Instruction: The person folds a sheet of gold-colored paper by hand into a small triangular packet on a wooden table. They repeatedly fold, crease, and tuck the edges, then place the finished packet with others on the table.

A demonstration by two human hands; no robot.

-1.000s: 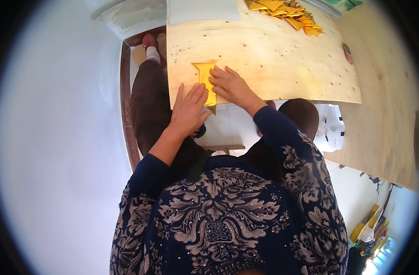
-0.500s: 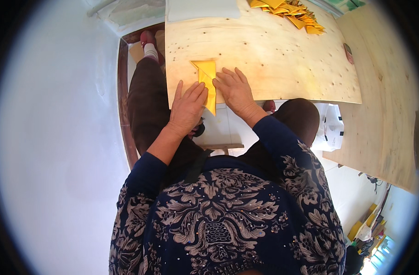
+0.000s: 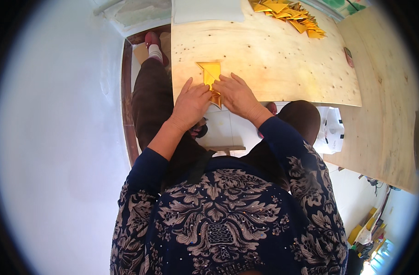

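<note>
A piece of shiny gold paper (image 3: 212,70), folded with slanting creases and a pointed far-left corner, lies at the near edge of the wooden table (image 3: 264,64). Its near tip juts past that edge, bent and catching the light. On the paper's left side, my left hand (image 3: 191,104) has its fingertips closed on the near part. From the right, my right hand (image 3: 237,95) grips the same stretch, its fingertips almost meeting the left ones. Both thumbs and the part of the paper under the fingers are mostly hidden.
A heap of folded gold paper pieces (image 3: 292,17) lies at the table's far side, near a pale sheet (image 3: 207,10). A small red and dark object (image 3: 348,57) sits by the right edge. Below it hangs a white bag (image 3: 331,130), beside another wooden board (image 3: 379,101).
The right hand's fingers have come further over the paper, closer to the left hand. The paper's near end, flat before, is now bent and creased. The whole view has shifted slightly.
</note>
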